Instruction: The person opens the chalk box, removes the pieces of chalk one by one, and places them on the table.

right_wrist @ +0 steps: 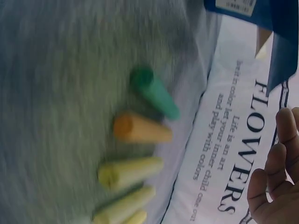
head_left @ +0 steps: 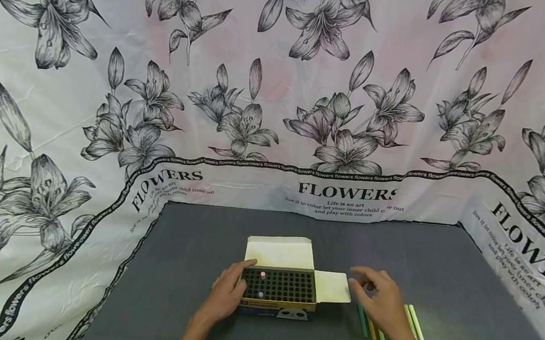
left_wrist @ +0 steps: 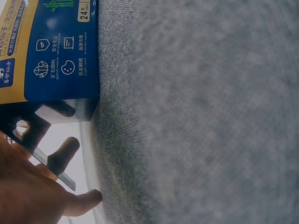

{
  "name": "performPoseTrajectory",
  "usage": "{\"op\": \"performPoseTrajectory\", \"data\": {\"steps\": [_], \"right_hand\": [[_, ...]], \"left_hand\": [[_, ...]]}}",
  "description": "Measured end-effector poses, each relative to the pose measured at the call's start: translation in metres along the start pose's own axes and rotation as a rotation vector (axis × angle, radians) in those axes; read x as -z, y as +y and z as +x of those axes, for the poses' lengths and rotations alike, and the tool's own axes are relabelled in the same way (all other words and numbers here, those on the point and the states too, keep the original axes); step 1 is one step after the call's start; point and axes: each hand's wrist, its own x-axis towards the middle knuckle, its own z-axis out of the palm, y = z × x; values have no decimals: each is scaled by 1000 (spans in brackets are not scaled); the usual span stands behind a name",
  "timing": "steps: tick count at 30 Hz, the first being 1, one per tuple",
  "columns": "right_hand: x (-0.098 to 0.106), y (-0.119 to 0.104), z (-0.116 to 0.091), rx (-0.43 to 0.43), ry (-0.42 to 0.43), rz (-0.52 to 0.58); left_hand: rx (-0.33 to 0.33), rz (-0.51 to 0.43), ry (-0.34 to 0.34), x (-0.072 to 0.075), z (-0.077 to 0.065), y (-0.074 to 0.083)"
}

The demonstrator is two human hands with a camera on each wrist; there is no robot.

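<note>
A blue and yellow chalk box (head_left: 276,304) stands with its lid raised, showing a black grid of holes. One pink chalk stick (head_left: 263,275) and one pale blue chalk stick (head_left: 261,294) poke out of it. My left hand (head_left: 228,292) rests against the box's left edge, fingers mostly straight beside a flap (left_wrist: 60,177) in the left wrist view. Just right of the box's right flap (head_left: 332,287), my right hand (head_left: 380,301) hovers with loosely bent fingers and nothing visible in them. Below it lie a green chalk stick (right_wrist: 156,95), an orange one (right_wrist: 145,129) and several yellowish ones (right_wrist: 131,172).
A dark grey cloth (head_left: 169,269) covers the table. White flower-printed sheeting (head_left: 251,190) rises behind it and along both sides. The raised cream lid (head_left: 279,250) stands at the box's back. Two pale yellow-green chalk sticks (head_left: 416,322) lie right of my right hand.
</note>
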Motion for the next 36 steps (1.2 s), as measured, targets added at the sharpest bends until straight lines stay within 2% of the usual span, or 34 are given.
{"op": "performPoseTrajectory", "data": {"steps": [8, 14, 19, 26, 36], "right_hand": [[-20, -11, -2, 21, 14, 65], [-34, -23, 0, 74, 33, 96], [-44, -34, 4, 95, 28, 87], [-57, -49, 7, 105, -28, 79], [-76, -66, 12, 200, -138, 100]], "left_hand": [[-10, 23, 21, -2, 0, 0], [-8, 27, 30, -2, -2, -1], [-13, 43, 46, -2, -1, -1], [-7, 45, 50, -2, 0, 2], [-11, 52, 62, -2, -1, 3]]}}
